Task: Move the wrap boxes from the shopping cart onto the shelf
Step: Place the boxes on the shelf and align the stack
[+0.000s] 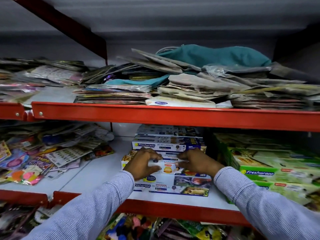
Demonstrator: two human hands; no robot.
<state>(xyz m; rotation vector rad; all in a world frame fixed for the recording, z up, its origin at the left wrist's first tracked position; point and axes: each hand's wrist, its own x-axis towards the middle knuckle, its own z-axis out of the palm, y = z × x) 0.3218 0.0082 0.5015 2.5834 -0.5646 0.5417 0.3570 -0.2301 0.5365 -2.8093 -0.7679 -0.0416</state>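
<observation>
A stack of blue-and-white Freshwrapp wrap boxes (166,146) stands on the middle shelf (97,172), rising in steps toward the back. My left hand (142,163) and my right hand (197,161) both rest on a white wrap box (168,168) lying on the front part of the stack, fingers curled over its two ends. Another blue-and-white box (180,186) lies under it at the shelf front. Both sleeves are striped light blue. The shopping cart is out of view.
Green Freshwrapp boxes (270,172) are stacked right of the hands. Loose colourful packets (39,158) cover the shelf's left side. The red beam (173,116) of the upper shelf runs just above the stack; that shelf holds flat packets and a teal cloth (216,54).
</observation>
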